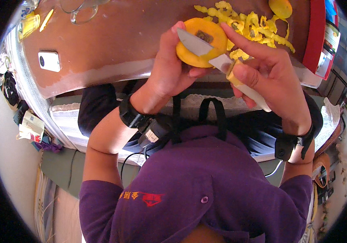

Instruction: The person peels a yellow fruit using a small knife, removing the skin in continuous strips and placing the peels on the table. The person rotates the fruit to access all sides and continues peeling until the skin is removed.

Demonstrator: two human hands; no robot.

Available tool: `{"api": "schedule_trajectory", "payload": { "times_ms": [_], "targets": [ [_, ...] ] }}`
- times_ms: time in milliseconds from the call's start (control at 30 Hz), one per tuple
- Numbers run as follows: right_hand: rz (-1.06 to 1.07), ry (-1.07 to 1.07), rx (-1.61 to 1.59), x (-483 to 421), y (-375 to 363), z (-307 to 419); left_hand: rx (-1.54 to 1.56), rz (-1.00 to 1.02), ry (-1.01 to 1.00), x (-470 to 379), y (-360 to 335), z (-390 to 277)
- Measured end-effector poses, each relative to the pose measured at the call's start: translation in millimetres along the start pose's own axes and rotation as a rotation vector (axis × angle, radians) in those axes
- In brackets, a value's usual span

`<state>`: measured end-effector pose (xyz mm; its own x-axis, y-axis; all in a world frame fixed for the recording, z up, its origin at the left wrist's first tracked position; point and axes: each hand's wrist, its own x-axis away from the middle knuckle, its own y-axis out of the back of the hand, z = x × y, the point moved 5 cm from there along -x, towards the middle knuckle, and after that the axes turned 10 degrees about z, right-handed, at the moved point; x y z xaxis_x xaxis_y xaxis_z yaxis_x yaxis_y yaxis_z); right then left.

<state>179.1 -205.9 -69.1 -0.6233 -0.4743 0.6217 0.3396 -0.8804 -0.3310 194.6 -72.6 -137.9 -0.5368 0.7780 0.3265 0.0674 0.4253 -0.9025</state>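
Note:
My left hand (173, 57) grips a round orange fruit (191, 59), apparently a persimmon, by its left side and underside. Its brown stem end (204, 36) faces up. In my right hand (267, 73) is a kitchen knife with a pale handle (254, 95). The knife blade (194, 44) lies across the near part of the fruit's face, tip towards my left thumb. My right index finger reaches to the fruit's right edge. Whether the blade's edge is in the flesh I cannot tell. Beyond my right hand, yellow peel strips (252, 27) are heaped on the brown table (115, 45).
Another yellow-orange fruit (280, 8) sits past the peels. A red box (314, 39) holding jars stands at the table's right. To the left are a white phone (49, 61), a yellow packet (29, 27) and a thin yellow piece (46, 20). Clear glassware (84, 14) is at the back.

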Motion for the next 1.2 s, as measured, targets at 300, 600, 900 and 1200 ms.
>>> {"api": "schedule_trajectory", "payload": {
  "times_ms": [300,600,900,1200],
  "targets": [
    [-0.003,-0.002,-0.005,2,4,-5,0.012,-0.089,0.091,0,3,-2],
    [0.018,0.041,-0.064,3,1,-2,-0.043,-0.048,0.165,-1,6,-3],
    [0.057,-0.017,0.009,6,0,-3,0.207,0.103,0.235,3,7,-1],
    [0.141,0.01,-0.119,5,-4,-3,0.194,0.34,0.295,-1,7,0]
  ]
}}
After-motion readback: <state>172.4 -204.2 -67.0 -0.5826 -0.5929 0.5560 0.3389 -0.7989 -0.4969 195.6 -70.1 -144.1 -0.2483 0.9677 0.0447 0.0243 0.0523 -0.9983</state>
